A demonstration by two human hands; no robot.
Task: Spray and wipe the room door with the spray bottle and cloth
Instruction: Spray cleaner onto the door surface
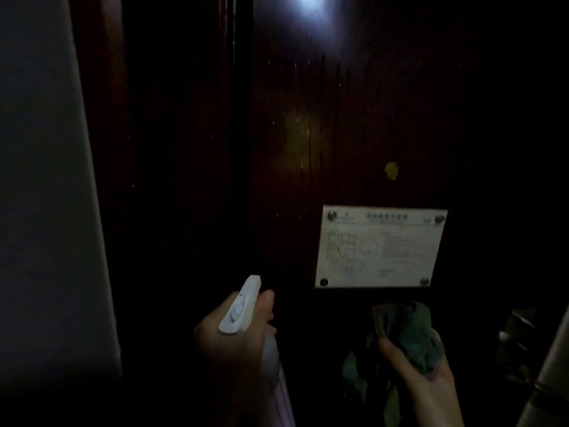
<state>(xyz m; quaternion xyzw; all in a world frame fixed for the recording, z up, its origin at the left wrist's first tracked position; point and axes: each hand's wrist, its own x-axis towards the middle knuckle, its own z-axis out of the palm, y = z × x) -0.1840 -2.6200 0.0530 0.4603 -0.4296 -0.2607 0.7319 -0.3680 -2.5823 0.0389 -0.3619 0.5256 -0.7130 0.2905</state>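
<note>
Here, left hand [237, 331] gripping spray bottle [243, 306], right hand [425, 374] holding cloth [409, 334]

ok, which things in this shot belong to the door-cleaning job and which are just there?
Job: door; spray bottle, gripped by left hand; green cloth, held in right hand.
Just there: plaque screwed to the door; small yellow fitting above it; grey wall at left.
</note>
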